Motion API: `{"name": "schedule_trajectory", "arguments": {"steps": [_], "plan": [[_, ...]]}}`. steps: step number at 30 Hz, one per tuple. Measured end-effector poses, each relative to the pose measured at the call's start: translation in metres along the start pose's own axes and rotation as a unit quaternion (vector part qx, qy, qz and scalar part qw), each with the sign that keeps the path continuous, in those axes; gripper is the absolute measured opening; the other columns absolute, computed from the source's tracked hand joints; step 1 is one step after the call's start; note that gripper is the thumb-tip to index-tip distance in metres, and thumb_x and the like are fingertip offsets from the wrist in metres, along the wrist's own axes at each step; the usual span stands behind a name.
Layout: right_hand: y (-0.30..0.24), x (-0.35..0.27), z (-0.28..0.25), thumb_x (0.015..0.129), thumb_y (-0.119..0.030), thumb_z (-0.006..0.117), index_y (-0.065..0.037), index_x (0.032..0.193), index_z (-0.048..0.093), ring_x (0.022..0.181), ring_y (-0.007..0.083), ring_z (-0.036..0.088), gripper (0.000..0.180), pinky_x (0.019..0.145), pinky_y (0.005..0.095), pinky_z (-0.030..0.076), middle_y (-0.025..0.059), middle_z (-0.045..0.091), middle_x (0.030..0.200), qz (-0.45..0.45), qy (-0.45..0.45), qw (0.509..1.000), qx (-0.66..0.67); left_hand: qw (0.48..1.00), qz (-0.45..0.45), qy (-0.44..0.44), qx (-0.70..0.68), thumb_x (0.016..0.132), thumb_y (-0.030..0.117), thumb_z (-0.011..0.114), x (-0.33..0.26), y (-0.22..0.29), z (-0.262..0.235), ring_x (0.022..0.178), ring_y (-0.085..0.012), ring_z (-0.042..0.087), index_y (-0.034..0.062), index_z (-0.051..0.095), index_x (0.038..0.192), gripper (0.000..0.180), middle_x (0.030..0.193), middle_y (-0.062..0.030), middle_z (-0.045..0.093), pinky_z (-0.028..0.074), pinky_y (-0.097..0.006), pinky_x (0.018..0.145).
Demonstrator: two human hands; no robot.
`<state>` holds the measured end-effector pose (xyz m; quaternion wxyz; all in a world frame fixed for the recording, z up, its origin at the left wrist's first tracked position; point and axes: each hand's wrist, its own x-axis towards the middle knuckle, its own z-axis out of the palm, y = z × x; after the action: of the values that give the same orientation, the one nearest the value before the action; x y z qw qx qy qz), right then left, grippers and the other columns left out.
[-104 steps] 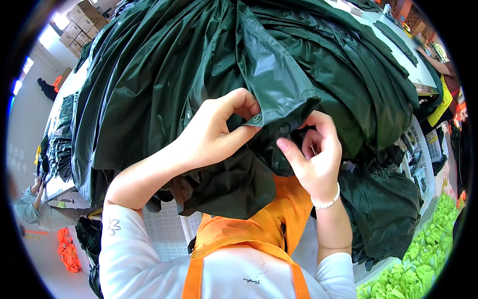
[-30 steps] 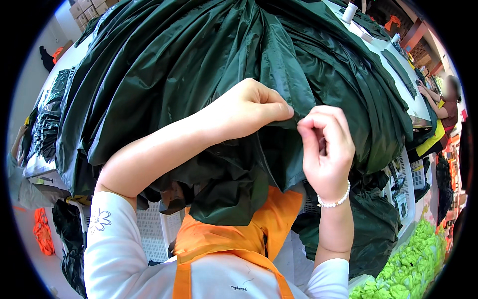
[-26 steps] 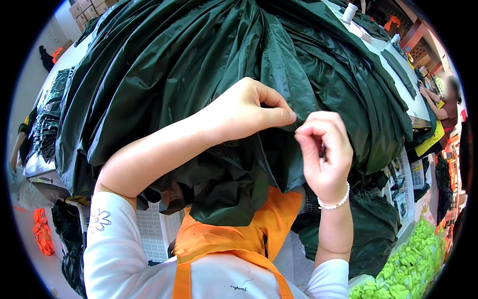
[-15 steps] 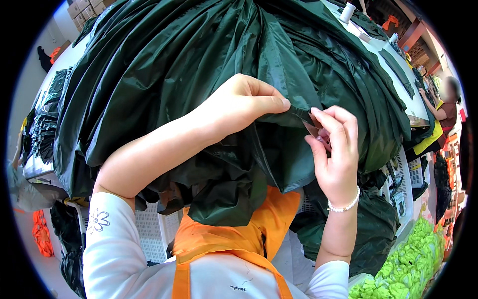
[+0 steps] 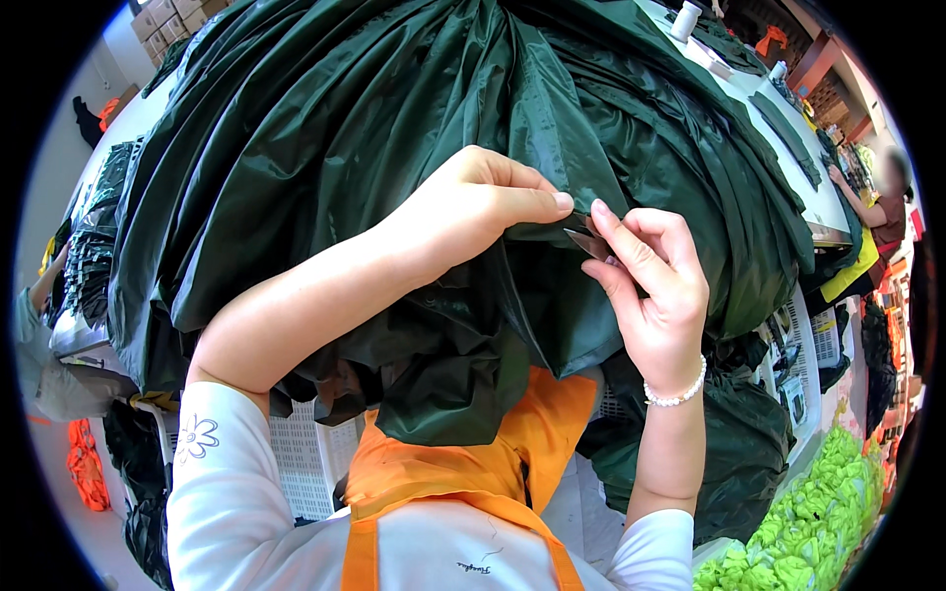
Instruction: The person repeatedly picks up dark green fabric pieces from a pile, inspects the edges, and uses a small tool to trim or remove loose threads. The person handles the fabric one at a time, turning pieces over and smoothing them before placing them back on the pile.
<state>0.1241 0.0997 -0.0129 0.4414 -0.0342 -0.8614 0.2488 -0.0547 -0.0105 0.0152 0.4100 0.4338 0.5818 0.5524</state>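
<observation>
Nearest the camera: an orange apron over a white long-sleeved top, a small flower print on the left sleeve. Both forearms rise from the lower edge. Right hand, a white bead bracelet at the wrist, has its grip pressed together on a small dark metal piece at the fabric's edge; what that piece is cannot be told. Left hand sits just beside it, fingers curled and thumb pressed down, pinching a fold of the dark green fabric. The two hands nearly touch at the fingertips. The fabric is a large, glossy heap that fills most of the view, draped over the tabletop and hanging down in front of the apron. Below right, a pile of bright green cloth. Low at left, a white lattice crate and orange cloth. Farther off, at the far right, another person in dark red at the tabletop's edge. Far top left, cardboard boxes.
</observation>
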Motion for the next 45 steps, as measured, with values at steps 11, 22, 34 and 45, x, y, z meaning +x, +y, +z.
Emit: {"name": "schedule_trajectory", "arguments": {"steps": [11,22,34,45], "plan": [[0.01,-0.003,-0.018,0.078,0.0,0.074,-0.003,0.118,0.064,0.064,0.0067,0.047,0.042,0.056,0.0192,0.043,0.0044,0.056,0.097,0.005,0.092,0.994,-0.053,0.964,0.156,-0.094,0.194,0.087,0.013,0.065,-0.01,0.005,-0.001,0.079,-0.0164,0.058,-0.0033,0.063,0.077,0.019,0.08,-0.0084,0.062,0.045,-0.028,0.074],[-0.017,-0.04,0.109,0.069,-0.008,0.073,-0.002,0.124,0.056,0.097,0.0357,0.064,0.058,0.079,0.0384,0.055,0.0208,0.059,0.123,0.086,-0.078,0.977,0.182,0.936,0.102,-0.141,0.306,0.079,0.02,0.071,-0.089,0.039,-0.085,0.073,-0.0239,0.062,0.0,0.07,0.08,0.021,0.079,-0.0107,0.064,0.048,-0.032,0.068],[0.036,-0.078,0.055,0.073,-0.005,0.071,-0.009,0.075,0.063,0.07,0.0232,0.065,0.009,0.058,0.0348,0.053,0.0064,0.065,0.08,0.058,0.12,0.99,0.041,0.67,0.254,-0.178,0.674,0.071,0.033,0.077,0.018,-0.016,-0.018,0.092,-0.0304,0.055,0.0041,0.059,0.084,0.036,0.088,-0.0114,0.057,0.038,-0.044,0.099],[0.094,-0.037,-0.04,0.076,-0.038,0.077,-0.014,0.128,0.059,0.07,0.0142,0.069,0.061,0.059,0.0263,0.054,0.0175,0.04,0.146,0.142,0.052,0.956,-0.251,0.556,0.008,-0.155,0.816,0.056,0.038,0.085,-0.037,0.025,-0.032,0.144,-0.035,0.016,0.0173,0.051,0.135,0.088,0.153,-0.0111,0.029,0.006,-0.065,0.114]]}}
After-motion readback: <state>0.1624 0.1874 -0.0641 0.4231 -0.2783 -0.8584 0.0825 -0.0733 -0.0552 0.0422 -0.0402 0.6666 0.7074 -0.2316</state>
